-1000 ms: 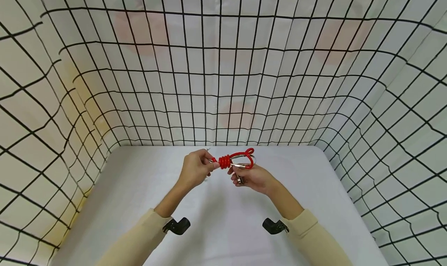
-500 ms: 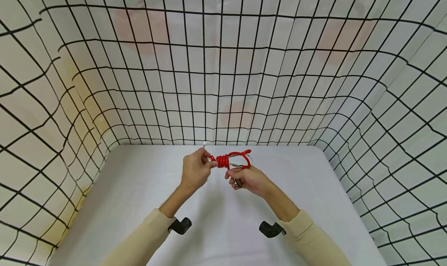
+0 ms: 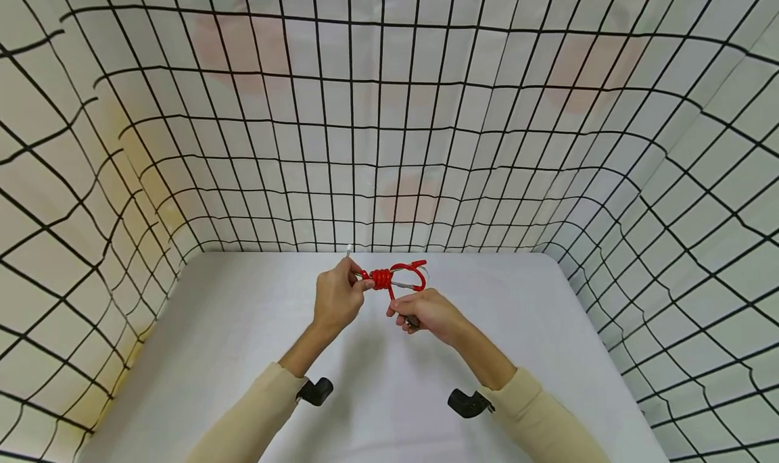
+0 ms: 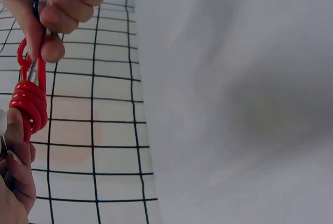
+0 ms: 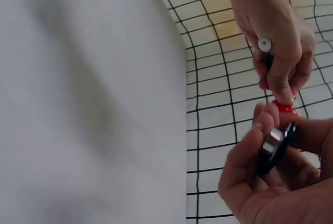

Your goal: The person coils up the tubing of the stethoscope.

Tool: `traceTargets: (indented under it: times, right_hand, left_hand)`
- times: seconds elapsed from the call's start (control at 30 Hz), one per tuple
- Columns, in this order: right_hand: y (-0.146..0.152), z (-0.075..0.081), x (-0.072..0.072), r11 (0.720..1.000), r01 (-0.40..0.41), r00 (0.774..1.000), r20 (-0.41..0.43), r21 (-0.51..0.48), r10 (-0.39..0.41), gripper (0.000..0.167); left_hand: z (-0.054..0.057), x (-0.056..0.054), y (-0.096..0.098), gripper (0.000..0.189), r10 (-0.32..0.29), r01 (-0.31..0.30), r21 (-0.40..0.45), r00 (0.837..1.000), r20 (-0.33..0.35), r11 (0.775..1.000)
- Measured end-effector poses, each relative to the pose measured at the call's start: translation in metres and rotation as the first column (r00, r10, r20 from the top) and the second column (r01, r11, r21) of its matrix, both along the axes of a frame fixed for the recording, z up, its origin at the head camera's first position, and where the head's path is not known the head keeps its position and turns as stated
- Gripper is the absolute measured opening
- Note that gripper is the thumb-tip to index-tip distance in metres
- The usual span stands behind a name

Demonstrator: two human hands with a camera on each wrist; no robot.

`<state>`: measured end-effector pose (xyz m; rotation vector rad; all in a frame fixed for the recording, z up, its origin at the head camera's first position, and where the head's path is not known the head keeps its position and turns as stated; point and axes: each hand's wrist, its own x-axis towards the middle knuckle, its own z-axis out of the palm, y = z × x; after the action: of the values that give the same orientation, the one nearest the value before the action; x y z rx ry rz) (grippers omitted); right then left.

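Observation:
A red cord (image 3: 381, 279) is wound in several tight turns around thin silvery strands, with a red loop sticking out to the right. My left hand (image 3: 337, 295) pinches the left end of the coil between thumb and fingers. A thin rod with a white tip (image 5: 265, 45) juts up from that hand. My right hand (image 3: 429, 312), below the loop, pinches a red strand that runs down from the coil's right side. Within its curled fingers sits a dark-rimmed, shiny object (image 5: 276, 148), whose kind I cannot tell. The left wrist view shows the coil (image 4: 28, 101) between both hands.
A white-covered table (image 3: 243, 355) lies beneath the raised hands. Black grid netting (image 3: 389, 132) rises at the back and both sides, before pale walls. Each sleeve cuff carries a black wrist camera (image 3: 315, 391).
My right hand has shifted down and left, away from the loop, drawing the red strand down from the coil. The coil and left hand have drifted slightly left; the white-tipped rod now stands more upright.

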<state>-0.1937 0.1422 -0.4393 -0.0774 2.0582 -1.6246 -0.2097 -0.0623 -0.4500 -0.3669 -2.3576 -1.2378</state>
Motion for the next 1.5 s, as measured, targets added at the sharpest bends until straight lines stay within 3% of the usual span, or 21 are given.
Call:
traceTargets:
  times: [0.1,0.27,0.5,0.73,1.0,1.17,1.37,1.5]
  right_hand:
    - [-0.005,0.002,0.004,0.992,0.128,0.988,-0.092,0.007,-0.127,0.025]
    - [-0.016,0.002,0.011,0.951,0.305,0.928,-0.213,-0.044,-0.307,0.024]
    - [-0.022,0.001,0.019,0.874,0.460,0.841,-0.239,-0.156,-0.485,0.027]
    - [-0.026,0.002,0.023,0.860,0.456,0.827,-0.246,-0.229,-0.505,0.029]
    - [-0.032,0.002,0.025,0.854,0.460,0.800,-0.303,-0.242,-0.517,0.029]
    - [-0.033,0.004,0.024,0.858,0.447,0.808,-0.298,-0.252,-0.508,0.023]
    - [-0.031,0.011,0.021,0.879,0.423,0.860,-0.206,-0.219,-0.466,0.037]
    - [-0.027,0.017,0.018,0.888,0.379,0.896,-0.137,-0.261,-0.423,0.044]
  left_hand:
    - [0.004,-0.002,0.000,0.019,-0.009,0.009,-0.009,1.000,-0.010,1.000]
    - [0.007,-0.003,-0.001,0.019,-0.024,0.024,-0.020,0.999,-0.027,1.000]
    - [0.005,-0.002,-0.002,0.019,-0.032,0.032,-0.024,0.999,-0.028,0.999]
    - [0.004,0.001,-0.002,0.019,-0.030,0.029,-0.040,0.999,-0.025,0.999]
    - [0.002,0.001,-0.006,0.019,-0.030,0.029,-0.067,0.999,-0.021,0.997]
    - [0.002,0.003,-0.007,0.021,-0.025,0.023,-0.095,0.999,-0.020,0.995]
    - [0.003,0.009,-0.008,0.023,-0.038,0.032,-0.143,0.999,-0.039,0.989]
    - [0.005,0.011,-0.009,0.023,-0.034,0.028,-0.138,0.999,-0.040,0.990]
